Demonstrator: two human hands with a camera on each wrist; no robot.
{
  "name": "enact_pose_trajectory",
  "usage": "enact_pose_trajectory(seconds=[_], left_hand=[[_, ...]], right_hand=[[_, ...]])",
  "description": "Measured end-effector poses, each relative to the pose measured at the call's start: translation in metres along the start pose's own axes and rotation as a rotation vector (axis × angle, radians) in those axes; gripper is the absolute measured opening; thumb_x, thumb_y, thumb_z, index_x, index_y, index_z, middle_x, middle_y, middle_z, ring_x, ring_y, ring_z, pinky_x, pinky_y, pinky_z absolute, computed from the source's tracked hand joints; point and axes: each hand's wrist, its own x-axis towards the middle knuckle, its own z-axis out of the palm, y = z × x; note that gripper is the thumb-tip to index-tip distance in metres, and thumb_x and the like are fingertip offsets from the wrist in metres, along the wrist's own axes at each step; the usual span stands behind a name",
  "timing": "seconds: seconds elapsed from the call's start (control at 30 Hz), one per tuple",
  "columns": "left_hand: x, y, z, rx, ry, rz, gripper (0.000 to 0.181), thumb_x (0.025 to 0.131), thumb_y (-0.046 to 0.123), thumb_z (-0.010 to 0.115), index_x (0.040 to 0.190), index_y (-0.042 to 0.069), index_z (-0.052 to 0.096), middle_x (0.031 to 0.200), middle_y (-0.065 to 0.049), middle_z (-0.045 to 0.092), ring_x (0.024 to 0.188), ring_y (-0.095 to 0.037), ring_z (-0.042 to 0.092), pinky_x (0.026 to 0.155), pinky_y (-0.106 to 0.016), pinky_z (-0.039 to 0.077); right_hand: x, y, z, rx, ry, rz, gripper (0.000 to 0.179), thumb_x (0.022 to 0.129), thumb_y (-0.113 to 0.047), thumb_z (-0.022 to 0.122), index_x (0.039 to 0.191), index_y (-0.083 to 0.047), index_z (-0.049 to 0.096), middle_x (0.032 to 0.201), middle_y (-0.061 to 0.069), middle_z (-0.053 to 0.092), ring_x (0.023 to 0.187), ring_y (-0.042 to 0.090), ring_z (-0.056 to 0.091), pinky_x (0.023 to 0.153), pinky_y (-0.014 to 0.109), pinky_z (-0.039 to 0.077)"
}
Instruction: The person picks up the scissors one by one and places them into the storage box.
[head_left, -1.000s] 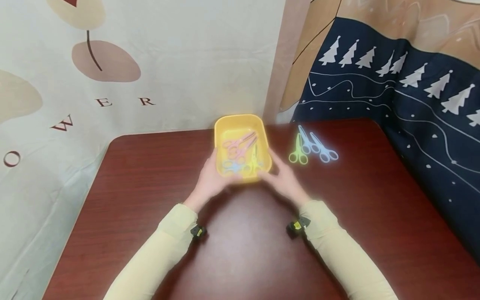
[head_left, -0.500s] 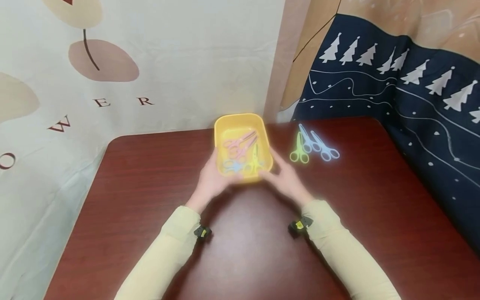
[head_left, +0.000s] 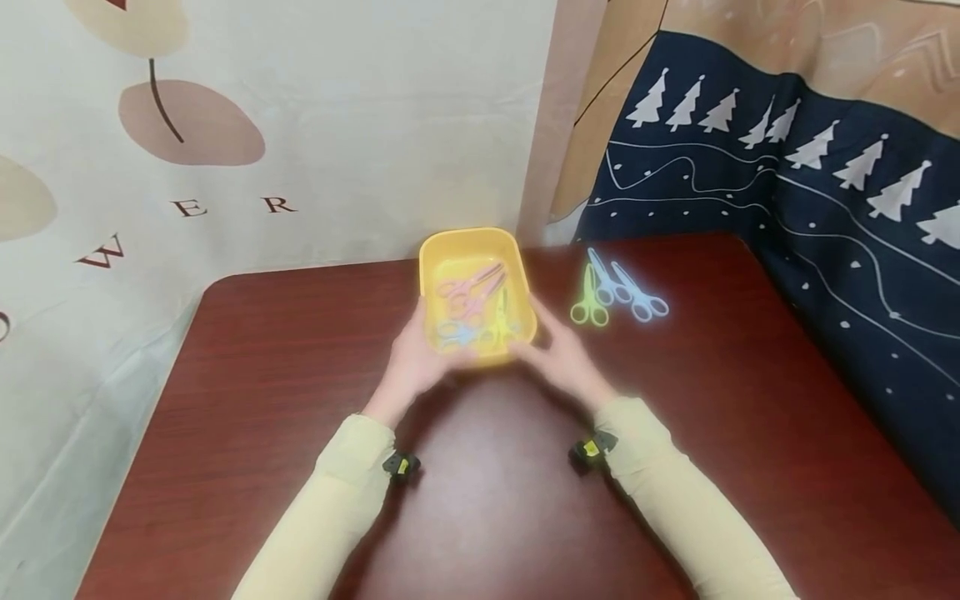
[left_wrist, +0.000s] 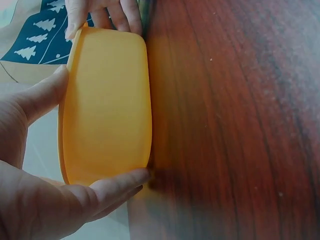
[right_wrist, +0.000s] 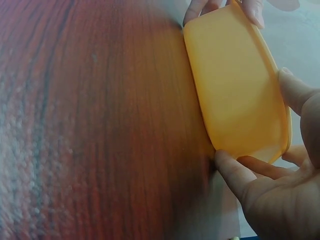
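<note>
A yellow plastic basket (head_left: 468, 242) stands at the back of the table, before the wall cloth. On its left side my left hand (head_left: 417, 360) grips it, thumb at the near rim and fingers along the outer wall. My right hand (head_left: 561, 358) holds the opposite side in the same way. Both wrist views show the smooth near wall (left_wrist: 107, 105), with fingertips low by the tabletop. Inside lie pink scissors (head_left: 469, 303), blue scissors (head_left: 459, 333) and yellow-green scissors (head_left: 502, 321). My left thumb partly overlaps the blue ones in the head view.
Right of the basket, green scissors (head_left: 589, 300) and two pairs of blue scissors (head_left: 640, 296) lie close together on the dark red table (head_left: 285, 367). A pale printed cloth (head_left: 360, 125) hangs behind, and a navy cloth with white trees (head_left: 697, 179) borders the right side.
The head view has shifted slightly, so everything sits a little further left in it. Both hands keep the same hold on the basket, and the scissors lie as before.
</note>
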Motion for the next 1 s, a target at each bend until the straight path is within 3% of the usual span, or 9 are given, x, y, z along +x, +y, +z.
enact_pose_trajectory(seconds=[0.5,0.77,1.0], left_hand=[[0.002,0.011,-0.005,0.109,-0.038,-0.081,0.099,0.072,0.025,0.092,0.152,0.011,0.036,0.129,-0.017,0.063,0.115,-0.035,0.06,0.103,-0.052,0.047],[0.001,0.017,-0.005,0.138,-0.046,-0.116,0.103,0.07,0.024,0.093,0.153,0.01,0.034,0.127,-0.018,0.064,0.113,-0.034,0.06,0.104,-0.05,0.046],[0.002,0.021,-0.004,0.153,-0.048,-0.134,0.104,0.072,0.023,0.093,0.155,0.01,0.033,0.127,-0.018,0.064,0.11,-0.033,0.059,0.103,-0.05,0.046]], right_hand=[[0.004,0.005,-0.001,0.016,-0.01,0.004,0.088,0.091,-0.039,0.079,0.163,-0.037,0.029,0.164,-0.002,0.04,0.147,0.022,0.041,0.119,0.049,0.035],[0.002,0.006,-0.018,0.071,0.03,0.02,0.087,0.093,-0.031,0.079,0.163,-0.015,0.03,0.155,0.013,0.05,0.135,0.03,0.057,0.107,0.045,0.049],[0.002,0.01,-0.037,0.017,0.108,0.064,0.081,0.094,-0.04,0.076,0.161,-0.015,0.038,0.159,0.009,0.046,0.137,0.029,0.054,0.108,0.046,0.048]])
